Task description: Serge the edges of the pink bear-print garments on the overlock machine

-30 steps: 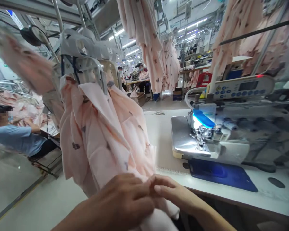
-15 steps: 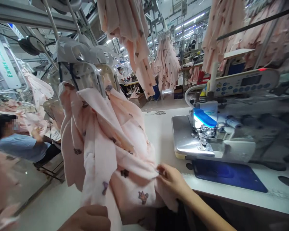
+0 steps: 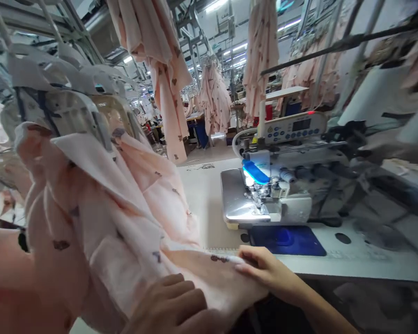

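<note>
— Where is the cloth in the head view?

— The pink printed garment [image 3: 101,218] fills the left half of the frame. It hangs from a white plastic hanger clamp [image 3: 61,109] at upper left and drapes down to the lower middle, where its edge stretches flat toward the table.

— And your hands?

— My left hand [image 3: 170,308] sits at the bottom centre, fingers curled on the fabric from the near side; the cloth runs over and past it, up and to the left. I cannot tell whether it is pinching a fold or only pressing. My right hand [image 3: 264,271] is just to the right of it, lower centre, thumb and fingertips closed on the garment's edge at the table's [image 3: 205,199] near rim. The stretched hem lies between the two hands.

— What is beyond?

— The sewing machine [image 3: 268,195] stands right of centre, apart from the cloth, its lamp lit blue-white, a dark blue mat [image 3: 289,241] in front. More pink garments [image 3: 160,60] hang along the top.
</note>
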The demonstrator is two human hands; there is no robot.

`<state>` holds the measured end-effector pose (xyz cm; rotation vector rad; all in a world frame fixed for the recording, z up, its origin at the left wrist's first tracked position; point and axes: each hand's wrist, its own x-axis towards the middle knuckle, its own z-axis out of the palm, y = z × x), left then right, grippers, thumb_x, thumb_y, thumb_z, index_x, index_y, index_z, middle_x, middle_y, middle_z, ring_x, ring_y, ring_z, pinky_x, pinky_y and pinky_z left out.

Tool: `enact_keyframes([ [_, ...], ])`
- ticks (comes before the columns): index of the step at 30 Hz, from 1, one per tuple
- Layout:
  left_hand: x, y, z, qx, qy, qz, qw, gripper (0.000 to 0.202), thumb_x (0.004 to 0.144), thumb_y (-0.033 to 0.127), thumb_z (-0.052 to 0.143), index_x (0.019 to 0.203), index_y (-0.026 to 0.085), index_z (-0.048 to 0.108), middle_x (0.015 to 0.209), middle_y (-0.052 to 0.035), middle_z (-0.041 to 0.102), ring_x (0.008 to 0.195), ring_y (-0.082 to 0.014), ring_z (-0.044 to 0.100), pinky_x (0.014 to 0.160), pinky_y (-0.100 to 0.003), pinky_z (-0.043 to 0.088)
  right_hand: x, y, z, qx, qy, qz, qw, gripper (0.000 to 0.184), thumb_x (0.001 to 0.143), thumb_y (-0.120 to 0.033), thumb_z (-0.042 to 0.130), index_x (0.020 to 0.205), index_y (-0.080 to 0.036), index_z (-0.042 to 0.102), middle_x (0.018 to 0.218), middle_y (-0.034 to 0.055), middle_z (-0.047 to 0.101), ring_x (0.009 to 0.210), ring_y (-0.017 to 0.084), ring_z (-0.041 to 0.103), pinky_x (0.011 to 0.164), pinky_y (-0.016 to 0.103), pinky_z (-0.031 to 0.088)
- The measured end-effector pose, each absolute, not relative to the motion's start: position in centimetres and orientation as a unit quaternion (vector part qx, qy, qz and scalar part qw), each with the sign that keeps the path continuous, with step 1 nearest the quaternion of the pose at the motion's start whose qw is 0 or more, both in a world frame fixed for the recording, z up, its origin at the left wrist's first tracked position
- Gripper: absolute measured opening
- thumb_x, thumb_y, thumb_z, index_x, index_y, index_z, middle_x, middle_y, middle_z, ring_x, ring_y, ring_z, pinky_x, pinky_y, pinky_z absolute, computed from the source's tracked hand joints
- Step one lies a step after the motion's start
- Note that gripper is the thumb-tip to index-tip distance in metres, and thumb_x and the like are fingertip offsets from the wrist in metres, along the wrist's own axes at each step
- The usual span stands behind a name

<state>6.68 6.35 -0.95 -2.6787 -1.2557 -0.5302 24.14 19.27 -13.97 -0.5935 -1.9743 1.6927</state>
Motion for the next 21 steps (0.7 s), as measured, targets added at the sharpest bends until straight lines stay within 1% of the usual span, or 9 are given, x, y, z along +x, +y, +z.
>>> enact_keyframes([
  [2, 8.1, 8.8, -3.1, -0.887, -0.414, -0.18, 0.098, 0.031, 0.092, 0.027, 0.034, 0.069, 0.019, 0.052, 0.056, 0.0017, 0.054, 0.049, -0.0116, 0.048, 0.046, -0.024, 0.037, 26.2, 20.5, -12.8, -0.264, -0.711, 0.581, 0.294, 0.028, 0.085, -0.042, 0.053, 0.072, -0.017, 0.054, 0.068, -0.0019, 0.048, 0.066, 0.015, 0.043, 0.057, 0.023, 0.03],
  [3, 8.9, 10.2, -4.1, -0.885, -0.41, -0.191, 0.114, 0.03, 0.092, 0.025, 0.034, 0.07, 0.018, 0.053, 0.065, -0.0001, 0.06, 0.057, -0.0128, 0.054, 0.052, -0.025, 0.043, 26.9, 21.1, -12.3, -0.293, -0.71, 0.549, 0.33, 0.028, 0.084, -0.042, 0.052, 0.072, -0.017, 0.054, 0.068, -0.0019, 0.049, 0.067, 0.015, 0.045, 0.058, 0.023, 0.031],
  [5, 10.5, 13.3, -6.0, -0.877, -0.413, -0.204, 0.138, 0.022, 0.091, 0.02, 0.037, 0.081, 0.017, 0.057, 0.099, -0.0042, 0.065, 0.088, -0.0164, 0.06, 0.076, -0.03, 0.051, 27.8, 22.5, -11.7, -0.374, -0.711, 0.456, 0.383, 0.023, 0.082, -0.04, 0.052, 0.072, -0.019, 0.053, 0.066, -0.0024, 0.052, 0.064, 0.016, 0.048, 0.059, 0.024, 0.033],
  [6, 11.1, 14.8, -6.8, -0.872, -0.423, -0.201, 0.146, 0.019, 0.089, 0.015, 0.039, 0.091, 0.016, 0.058, 0.115, -0.0054, 0.061, 0.104, -0.0177, 0.057, 0.089, -0.033, 0.049, 27.9, 23.2, -11.8, -0.424, -0.707, 0.402, 0.398, 0.02, 0.079, -0.039, 0.052, 0.074, -0.02, 0.052, 0.065, -0.0029, 0.053, 0.061, 0.016, 0.049, 0.058, 0.025, 0.033],
  [8, 11.5, 17.5, -8.1, -0.859, -0.454, -0.187, 0.148, 0.027, 0.087, 0.007, 0.039, 0.108, 0.014, 0.055, 0.127, -0.007, 0.054, 0.119, -0.0176, 0.049, 0.101, -0.035, 0.043, 27.5, 24.4, -12.4, -0.515, -0.681, 0.308, 0.419, 0.016, 0.076, -0.037, 0.052, 0.081, -0.021, 0.05, 0.068, -0.0029, 0.057, 0.057, 0.016, 0.051, 0.056, 0.026, 0.034],
  [10, 11.0, 19.5, -9.1, -0.84, -0.499, -0.177, 0.118, 0.034, 0.086, 0.006, 0.039, 0.116, 0.014, 0.051, 0.126, -0.0082, 0.055, 0.118, -0.0164, 0.05, 0.102, -0.034, 0.043, 26.7, 25.5, -13.4, -0.557, -0.651, 0.245, 0.454, 0.018, 0.076, -0.035, 0.049, 0.088, -0.022, 0.048, 0.075, -0.0008, 0.06, 0.06, 0.017, 0.054, 0.058, 0.027, 0.036],
  [13, 8.9, 21.2, -9.6, -0.808, -0.561, -0.169, 0.069, 0.033, 0.088, 0.011, 0.036, 0.117, 0.015, 0.051, 0.127, -0.0098, 0.054, 0.118, -0.017, 0.051, 0.099, -0.035, 0.047, 26.0, 26.2, -14.3, -0.528, -0.651, 0.206, 0.505, 0.019, 0.081, -0.033, 0.045, 0.094, -0.021, 0.05, 0.085, 0.0032, 0.062, 0.07, 0.02, 0.058, 0.065, 0.029, 0.04],
  [18, 7.9, 20.5, -9.2, -0.798, -0.538, -0.211, 0.171, 0.023, 0.088, 0.013, 0.038, 0.091, 0.013, 0.061, 0.126, -0.0126, 0.054, 0.123, -0.0242, 0.045, 0.1, -0.042, 0.045, 26.5, 26.0, -14.5, -0.497, -0.652, 0.24, 0.52, 0.017, 0.083, -0.033, 0.043, 0.088, -0.019, 0.052, 0.079, 0.0034, 0.062, 0.059, 0.017, 0.056, 0.062, 0.028, 0.043],
  [21, 9.8, 19.4, -9.1, -0.837, -0.469, -0.212, 0.184, 0.026, 0.085, 0.007, 0.043, 0.102, 0.016, 0.06, 0.118, -0.0074, 0.061, 0.116, -0.02, 0.052, 0.1, -0.04, 0.046, 26.7, 26.2, -14.5, -0.51, -0.651, 0.234, 0.511, 0.015, 0.082, -0.03, 0.042, 0.088, -0.019, 0.051, 0.078, 0.0036, 0.062, 0.057, 0.017, 0.056, 0.059, 0.027, 0.042],
])
